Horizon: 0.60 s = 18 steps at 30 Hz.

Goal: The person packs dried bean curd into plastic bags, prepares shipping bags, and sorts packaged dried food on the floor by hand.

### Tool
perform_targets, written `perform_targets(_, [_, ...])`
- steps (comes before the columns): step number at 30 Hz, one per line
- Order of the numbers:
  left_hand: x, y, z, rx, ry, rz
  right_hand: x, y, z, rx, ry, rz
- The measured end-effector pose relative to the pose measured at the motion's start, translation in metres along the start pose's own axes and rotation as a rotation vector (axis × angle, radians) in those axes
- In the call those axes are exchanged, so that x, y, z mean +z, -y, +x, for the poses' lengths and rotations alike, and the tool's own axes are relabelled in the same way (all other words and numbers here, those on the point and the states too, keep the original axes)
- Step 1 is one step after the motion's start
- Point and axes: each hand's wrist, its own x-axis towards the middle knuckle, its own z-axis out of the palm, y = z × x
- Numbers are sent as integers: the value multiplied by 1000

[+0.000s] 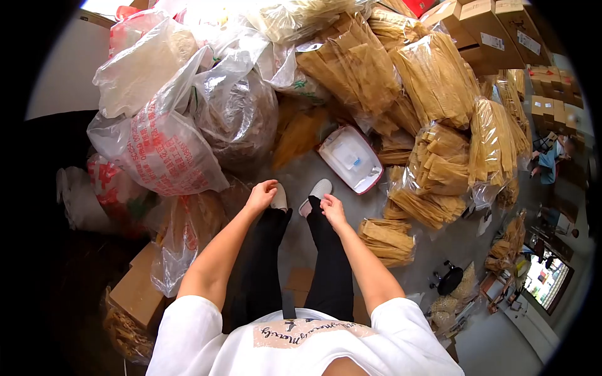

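My left hand [261, 195] hangs in front of my left leg, just beside my left shoe [280, 198]. Its fingers are loosely bent and slightly apart, with nothing seen in them. My right hand [333, 210] is over my right leg, near the right shoe [322, 187]. Its fingers are also a little apart and hold nothing I can see. A white plastic tub with a red rim [351, 156] sits on the floor ahead of the right hand. Bundles of flat yellow-brown dried sheets in clear bags [387, 241] lie to its right.
Large clear plastic sacks with red print [169, 141] are heaped at the left. Bagged bundles [436, 78] are piled ahead and right. Cardboard boxes [495, 37] stack at the back right, with another box [136, 285] at lower left. A black stool [449, 277] and a distant person [549, 161] are rightward.
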Motion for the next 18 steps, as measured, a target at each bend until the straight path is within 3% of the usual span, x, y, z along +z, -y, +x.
perform_targets(3, [21,6,84,-19,11,-99,13,33,56,-143,-94,-130])
perform_targets(5, [26,2,124,-76,-19,-67,15,35,111,-376,-241,-308])
perform_targets(8, [47,42,200,-16,-108,-74,3,53,190,-428,-263,-352])
perform_targets(9, [48,34,211,-27,-100,-36,0,61,213,-311,-168,-382])
perform_targets(10, [49,38,224,-28,-99,-37,10,52,246,-274,-83,-156])
perform_targets(12, [58,46,256,-57,-228,34,25,47,289,-318,-121,-333])
perform_targets(13, [59,61,276,121,-298,88,39,45,301,-411,-270,-421])
perform_targets(14, [57,76,299,144,-256,60,44,42,314,-501,-421,-511])
perform_targets(15, [57,87,317,145,-273,-4,34,46,322,-629,-473,-784])
perform_targets(16, [57,94,335,150,-290,-65,22,52,331,-626,-496,-785])
perform_targets(18, [61,114,367,196,-355,-5,-4,60,353,-680,-508,-1120])
